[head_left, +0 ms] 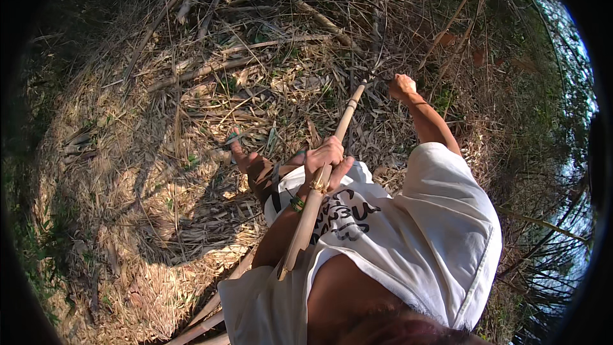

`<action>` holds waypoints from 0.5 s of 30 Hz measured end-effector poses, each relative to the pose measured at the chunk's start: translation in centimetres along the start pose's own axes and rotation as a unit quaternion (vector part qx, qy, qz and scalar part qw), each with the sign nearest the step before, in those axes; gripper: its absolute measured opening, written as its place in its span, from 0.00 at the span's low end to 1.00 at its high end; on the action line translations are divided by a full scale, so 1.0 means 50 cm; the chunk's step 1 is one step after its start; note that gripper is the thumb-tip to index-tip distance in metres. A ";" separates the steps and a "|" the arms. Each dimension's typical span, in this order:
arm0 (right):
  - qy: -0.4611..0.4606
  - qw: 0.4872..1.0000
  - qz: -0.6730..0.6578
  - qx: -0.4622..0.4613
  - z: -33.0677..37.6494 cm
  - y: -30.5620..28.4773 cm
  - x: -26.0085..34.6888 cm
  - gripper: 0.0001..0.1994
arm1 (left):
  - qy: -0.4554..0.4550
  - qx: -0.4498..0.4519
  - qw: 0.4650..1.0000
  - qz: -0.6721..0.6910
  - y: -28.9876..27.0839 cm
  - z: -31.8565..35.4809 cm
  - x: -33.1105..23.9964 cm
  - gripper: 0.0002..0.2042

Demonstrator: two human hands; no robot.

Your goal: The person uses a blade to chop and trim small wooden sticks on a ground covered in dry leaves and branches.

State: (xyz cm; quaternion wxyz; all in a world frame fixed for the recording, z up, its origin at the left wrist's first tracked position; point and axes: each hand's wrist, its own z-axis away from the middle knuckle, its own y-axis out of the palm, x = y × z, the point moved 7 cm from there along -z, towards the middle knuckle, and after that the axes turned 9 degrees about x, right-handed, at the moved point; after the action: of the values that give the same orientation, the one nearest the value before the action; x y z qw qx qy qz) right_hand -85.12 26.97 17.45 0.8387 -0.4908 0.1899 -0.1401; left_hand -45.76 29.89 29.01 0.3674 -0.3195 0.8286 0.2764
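A pale, jointed bamboo cane (348, 115) runs slantwise in front of my body. Its near end is split and jagged beside my white shirt, and its far end thins out into small twigs. My left hand (324, 155) is wrapped round the middle of the cane, just above a rough joint, with the thumb sticking out to the right. A green bracelet (297, 203) circles that wrist. My right hand (402, 86) is stretched forward in a closed fist, to the right of the cane's thin end. Whatever that fist holds, if anything, does not show clearly.
Dry leaves and stalks (179, 115) cover the ground. Longer dead canes (319, 19) lie ahead, and several more (211, 319) lie behind at the lower left. Upright stems (466, 19) and dense brush stand close on the right. My foot (237, 150) is left of the cane.
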 end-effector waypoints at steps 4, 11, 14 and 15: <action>-0.032 0.984 -0.170 -0.038 -0.047 -0.071 0.071 0.19 | -0.071 -0.110 0.991 0.006 -0.040 0.002 0.030 0.15; -0.085 0.942 -0.292 -0.141 0.085 0.015 0.061 0.16 | -0.063 -0.094 0.994 0.001 -0.038 0.003 0.040 0.15; 0.132 0.974 -0.186 -0.015 0.096 0.088 -0.030 0.20 | -0.079 -0.048 0.995 -0.032 -0.008 -0.005 0.031 0.15; 0.112 0.971 -0.213 -0.001 0.086 0.087 -0.018 0.21 | -0.061 -0.039 0.997 -0.039 -0.008 -0.011 0.017 0.15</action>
State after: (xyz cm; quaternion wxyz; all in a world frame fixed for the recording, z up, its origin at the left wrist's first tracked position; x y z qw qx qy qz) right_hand -83.76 32.76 15.70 0.7627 -0.5017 0.1733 -0.3695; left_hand -46.15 28.95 28.58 0.4152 -0.3485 0.7798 0.3133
